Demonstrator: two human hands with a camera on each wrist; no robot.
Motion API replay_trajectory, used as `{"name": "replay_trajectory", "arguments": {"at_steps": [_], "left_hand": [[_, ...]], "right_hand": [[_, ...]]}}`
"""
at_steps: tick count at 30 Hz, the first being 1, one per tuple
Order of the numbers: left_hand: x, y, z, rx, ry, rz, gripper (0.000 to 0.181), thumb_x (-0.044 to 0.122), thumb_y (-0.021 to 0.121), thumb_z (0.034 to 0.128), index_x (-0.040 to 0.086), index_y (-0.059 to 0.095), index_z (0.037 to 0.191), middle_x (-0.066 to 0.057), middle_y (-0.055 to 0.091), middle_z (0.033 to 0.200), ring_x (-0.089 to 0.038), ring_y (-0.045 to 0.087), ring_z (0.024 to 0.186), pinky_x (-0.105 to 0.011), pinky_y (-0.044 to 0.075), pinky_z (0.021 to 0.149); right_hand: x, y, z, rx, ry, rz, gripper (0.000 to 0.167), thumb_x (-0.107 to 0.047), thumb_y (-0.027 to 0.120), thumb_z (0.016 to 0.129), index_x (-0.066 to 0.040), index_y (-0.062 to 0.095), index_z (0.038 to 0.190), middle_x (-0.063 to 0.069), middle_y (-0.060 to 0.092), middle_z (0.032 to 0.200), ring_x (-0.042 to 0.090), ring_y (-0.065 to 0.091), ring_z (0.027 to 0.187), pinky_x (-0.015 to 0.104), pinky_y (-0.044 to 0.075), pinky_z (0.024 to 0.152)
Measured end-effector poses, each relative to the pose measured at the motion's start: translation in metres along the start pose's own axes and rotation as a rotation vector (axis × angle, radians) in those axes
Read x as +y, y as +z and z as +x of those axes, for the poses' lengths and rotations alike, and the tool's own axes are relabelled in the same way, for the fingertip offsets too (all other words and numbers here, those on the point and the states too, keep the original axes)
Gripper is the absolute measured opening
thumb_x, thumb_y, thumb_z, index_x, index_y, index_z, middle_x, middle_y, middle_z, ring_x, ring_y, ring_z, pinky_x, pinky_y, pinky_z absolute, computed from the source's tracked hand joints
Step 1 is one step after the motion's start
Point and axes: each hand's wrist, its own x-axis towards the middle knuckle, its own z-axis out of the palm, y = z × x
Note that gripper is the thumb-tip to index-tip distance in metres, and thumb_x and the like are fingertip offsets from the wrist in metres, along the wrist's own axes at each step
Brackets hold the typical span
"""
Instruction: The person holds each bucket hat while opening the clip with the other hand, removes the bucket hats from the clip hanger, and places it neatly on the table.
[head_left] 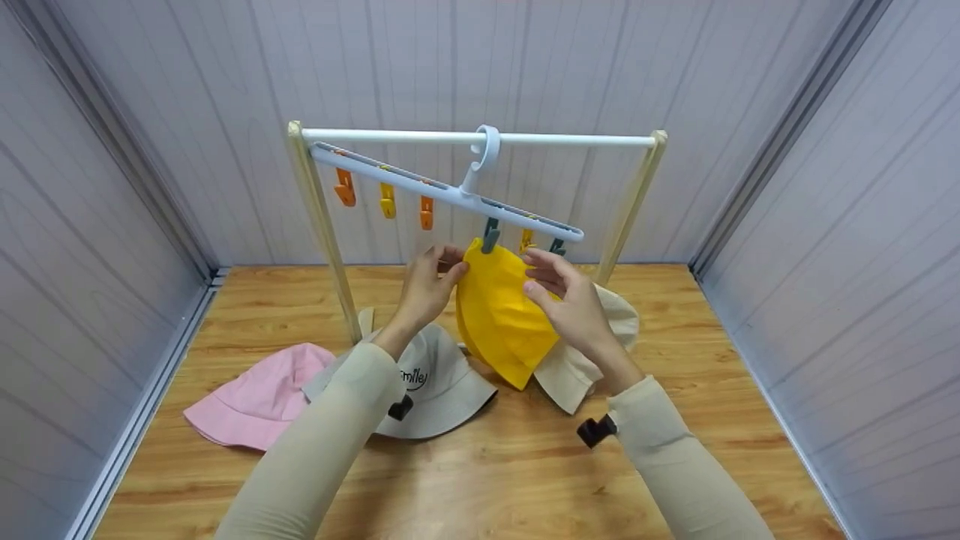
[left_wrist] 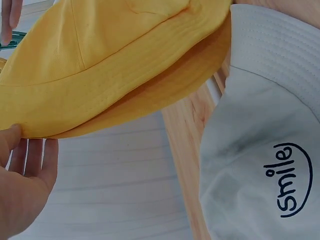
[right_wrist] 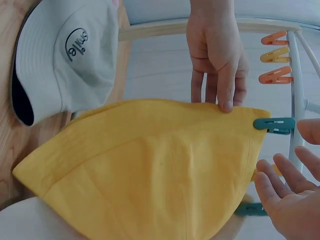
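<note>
A yellow bucket hat (head_left: 502, 322) hangs folded from a dark green clip (head_left: 490, 237) near the hanger's middle. My left hand (head_left: 431, 289) pinches the hat's brim edge between thumb and fingers, just below that clip. On the other side, my right hand (head_left: 574, 304) is spread beside the hat's crown, thumb apart from the fingers, gripping nothing; the right wrist view shows these fingers (right_wrist: 290, 185) near the clips. A pale plastic hanger (head_left: 427, 184) tilts down to the right from a white bar (head_left: 390, 136). Behind the yellow hat is a cream hat (head_left: 566, 379), partly hidden.
Orange and yellow clips (head_left: 387, 201) dangle along the hanger's left half. A light grey hat (head_left: 439, 375) lettered "smile" and a pink hat (head_left: 262, 397) sit on the wooden surface (head_left: 510, 487) at left. Wooden posts (head_left: 326, 232) hold up the bar; panelled walls enclose three sides.
</note>
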Motion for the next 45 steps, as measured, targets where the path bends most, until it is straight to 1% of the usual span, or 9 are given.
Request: {"name": "replay_trajectory", "arguments": {"at_steps": [7,12,15,19,21,28,33,38,45], "left_hand": [[0.0,0.001,0.001,-0.017,-0.003,-0.024,0.018,0.013,0.065,0.1071,0.005,0.068,0.123,-0.009,0.07,0.117,-0.022,0.067,0.104,-0.03,0.061,0.092],[0.001,0.001,0.001,-0.031,-0.016,-0.04,0.019,0.013,0.065,0.107,0.003,0.067,0.123,-0.011,0.069,0.117,-0.023,0.068,0.104,-0.03,0.062,0.089],[0.001,0.002,0.001,-0.037,-0.025,-0.045,0.018,0.012,0.065,0.1069,0.003,0.066,0.123,-0.011,0.069,0.117,-0.023,0.068,0.104,-0.03,0.063,0.09],[0.003,0.002,0.001,-0.047,-0.032,-0.049,0.017,0.012,0.064,0.1071,0.004,0.066,0.122,-0.011,0.069,0.117,-0.024,0.068,0.103,-0.033,0.063,0.09],[0.004,0.002,0.0,-0.052,-0.033,-0.05,0.016,0.012,0.064,0.1072,0.004,0.065,0.121,-0.011,0.068,0.117,-0.024,0.068,0.102,-0.034,0.063,0.09],[0.005,0.002,0.0,-0.058,-0.041,-0.058,0.015,0.012,0.064,0.1072,0.004,0.065,0.12,-0.011,0.069,0.115,-0.025,0.068,0.1,-0.032,0.063,0.089],[0.005,0.002,-0.001,-0.058,-0.051,-0.061,0.015,0.012,0.064,0.1073,0.004,0.066,0.12,-0.011,0.069,0.115,-0.025,0.068,0.1,-0.032,0.063,0.089],[0.006,0.002,-0.002,-0.058,-0.057,-0.073,0.015,0.012,0.064,0.1073,0.004,0.066,0.119,-0.011,0.069,0.114,-0.023,0.069,0.098,-0.031,0.063,0.087],[0.008,0.006,-0.003,-0.059,-0.051,-0.086,0.014,0.011,0.064,0.107,0.003,0.065,0.118,-0.012,0.069,0.113,-0.023,0.069,0.099,-0.03,0.063,0.085]], "right_hand": [[-0.009,0.016,0.021,-0.008,0.027,0.067,0.051,-0.014,0.064,0.108,-0.005,0.049,0.156,0.013,0.056,0.152,0.029,0.056,0.14,0.04,0.044,0.12],[-0.01,0.025,0.033,0.013,0.059,0.104,0.055,-0.014,0.061,0.109,-0.001,0.042,0.159,0.017,0.051,0.158,0.032,0.049,0.147,0.037,0.039,0.123],[-0.01,0.03,0.039,0.018,0.083,0.087,0.057,-0.016,0.06,0.11,0.001,0.039,0.16,0.017,0.049,0.16,0.034,0.046,0.149,0.038,0.038,0.124],[-0.009,0.033,0.046,0.024,0.121,0.025,0.059,-0.025,0.059,0.111,-0.001,0.039,0.162,0.013,0.048,0.162,0.029,0.047,0.149,0.037,0.039,0.123],[-0.009,0.034,0.05,0.025,0.138,0.022,0.06,-0.028,0.057,0.112,-0.002,0.038,0.162,0.012,0.047,0.164,0.025,0.047,0.15,0.036,0.039,0.123],[-0.004,0.036,0.06,0.028,0.176,0.142,0.057,-0.028,0.051,0.114,-0.001,0.037,0.163,0.011,0.043,0.167,0.022,0.04,0.154,0.036,0.031,0.128],[0.0,0.038,0.063,0.026,0.193,0.233,0.055,-0.027,0.048,0.115,-0.001,0.038,0.162,0.009,0.048,0.163,0.02,0.04,0.154,0.037,0.027,0.129],[0.004,0.038,0.065,0.036,0.198,0.293,0.054,-0.026,0.051,0.114,-0.002,0.041,0.161,0.007,0.058,0.154,0.018,0.045,0.15,0.036,0.027,0.129],[0.007,0.036,0.066,0.073,0.192,0.299,0.054,-0.026,0.054,0.112,-0.001,0.044,0.159,0.011,0.059,0.153,0.021,0.051,0.145,0.035,0.034,0.126]]}}
